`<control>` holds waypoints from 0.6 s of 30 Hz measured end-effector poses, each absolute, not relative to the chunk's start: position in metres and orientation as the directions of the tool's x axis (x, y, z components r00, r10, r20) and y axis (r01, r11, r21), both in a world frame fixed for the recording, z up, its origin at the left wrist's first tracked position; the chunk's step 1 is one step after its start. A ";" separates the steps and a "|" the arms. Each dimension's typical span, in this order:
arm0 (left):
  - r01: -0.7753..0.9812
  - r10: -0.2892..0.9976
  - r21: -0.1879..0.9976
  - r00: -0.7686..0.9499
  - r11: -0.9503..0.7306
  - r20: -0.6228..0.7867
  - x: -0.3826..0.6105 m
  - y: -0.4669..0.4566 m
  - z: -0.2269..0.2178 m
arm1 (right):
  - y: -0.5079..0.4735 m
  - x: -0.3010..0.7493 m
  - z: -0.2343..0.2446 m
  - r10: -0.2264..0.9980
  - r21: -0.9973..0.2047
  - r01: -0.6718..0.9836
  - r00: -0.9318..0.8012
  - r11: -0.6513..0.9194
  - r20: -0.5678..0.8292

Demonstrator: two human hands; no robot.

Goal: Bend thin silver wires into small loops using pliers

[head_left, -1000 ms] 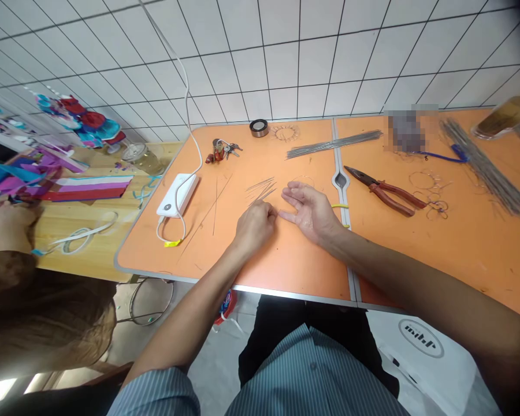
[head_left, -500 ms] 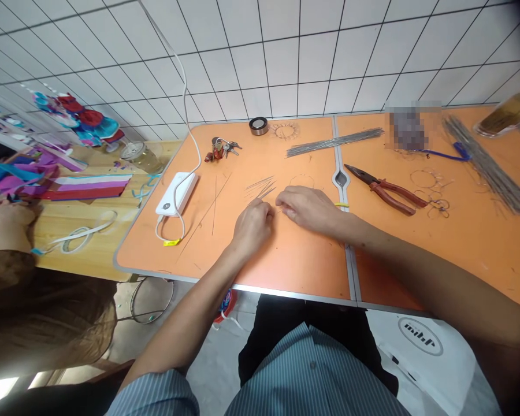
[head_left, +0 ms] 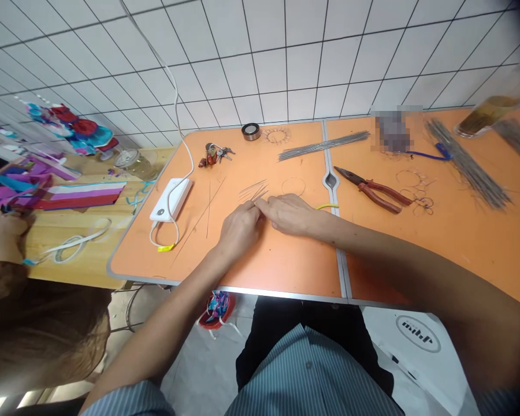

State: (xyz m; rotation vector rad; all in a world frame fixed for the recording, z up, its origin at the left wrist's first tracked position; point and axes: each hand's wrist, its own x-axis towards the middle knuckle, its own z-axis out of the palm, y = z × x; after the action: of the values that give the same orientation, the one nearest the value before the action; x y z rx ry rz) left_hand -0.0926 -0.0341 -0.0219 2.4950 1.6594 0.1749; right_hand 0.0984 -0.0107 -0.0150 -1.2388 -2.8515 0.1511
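My left hand (head_left: 238,228) rests on the orange table (head_left: 286,260), fingers closed in a pinch at the near ends of a small fan of thin wires (head_left: 252,189). My right hand (head_left: 289,212) lies palm down beside it, its fingers drawn together and touching the left fingertips at those wire ends. What the right fingers grip is too fine to see. A small wire ring (head_left: 293,186) lies just beyond the right hand. Red-handled pliers (head_left: 372,190) lie to the right of it.
A white power bank (head_left: 170,199) with its cable, keys (head_left: 212,155) and a tape roll (head_left: 251,131) lie left and back. Straight wire bundles (head_left: 323,145) (head_left: 463,164) and wire loops (head_left: 411,185) lie further right. Another person's head (head_left: 34,323) is at lower left beside a wooden table (head_left: 82,260).
My right hand turned from palm up and open to palm down, then slid left to meet the left hand at the wires. The left hand edged toward the wire fan.
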 end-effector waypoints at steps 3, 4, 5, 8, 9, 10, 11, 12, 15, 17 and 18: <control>0.897 0.900 0.104 0.435 -0.431 -0.022 -0.097 -0.029 -0.018 | -0.013 0.101 -0.020 0.762 -0.136 0.755 -0.648 0.642 0.002; 0.886 0.887 0.075 0.460 -0.457 -0.034 -0.097 -0.026 -0.018 | -0.013 0.103 -0.022 0.775 -0.154 0.765 -0.632 0.625 0.009; 0.872 0.871 0.047 0.490 -0.488 -0.046 -0.098 -0.022 -0.018 | -0.013 0.106 -0.022 0.788 -0.169 0.775 -0.615 0.609 0.017; 0.814 0.811 0.000 0.579 -0.581 -0.082 -0.099 -0.012 -0.020 | -0.009 0.121 -0.018 0.841 -0.217 0.815 -0.537 0.537 0.065; 0.795 0.792 -0.002 0.603 -0.606 -0.089 -0.099 -0.010 -0.021 | -0.008 0.128 -0.016 0.864 -0.258 0.826 -0.494 0.501 0.096; 0.781 0.778 -0.002 0.622 -0.624 -0.092 -0.099 -0.008 -0.022 | -0.007 0.135 -0.013 0.879 -0.303 0.826 -0.461 0.476 0.125; 0.771 0.768 -0.004 0.634 -0.636 -0.091 -0.099 -0.006 -0.023 | -0.007 0.143 -0.011 0.887 -0.339 0.820 -0.436 0.461 0.152; 0.768 0.765 -0.002 0.638 -0.641 -0.088 -0.099 -0.005 -0.023 | -0.007 0.152 -0.008 0.888 -0.368 0.808 -0.428 0.459 0.169; 0.813 0.812 0.058 0.581 -0.579 -0.047 -0.104 0.003 -0.019 | -0.012 0.177 -0.003 0.900 -0.414 0.799 -0.380 0.436 0.214; 0.871 0.882 0.142 0.471 -0.470 0.025 -0.109 0.014 -0.014 | -0.019 0.191 -0.001 0.902 -0.433 0.793 -0.358 0.430 0.240; 0.898 0.914 0.171 0.399 -0.406 0.073 -0.111 0.022 -0.011 | -0.024 0.197 -0.001 0.905 -0.436 0.794 -0.348 0.423 0.245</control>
State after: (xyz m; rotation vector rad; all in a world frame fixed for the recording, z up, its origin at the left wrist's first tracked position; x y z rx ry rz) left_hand -0.1114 0.0217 -0.0111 2.5393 1.6501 0.2358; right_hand 0.1970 -0.0236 -0.0012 -1.4401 -2.2350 0.3334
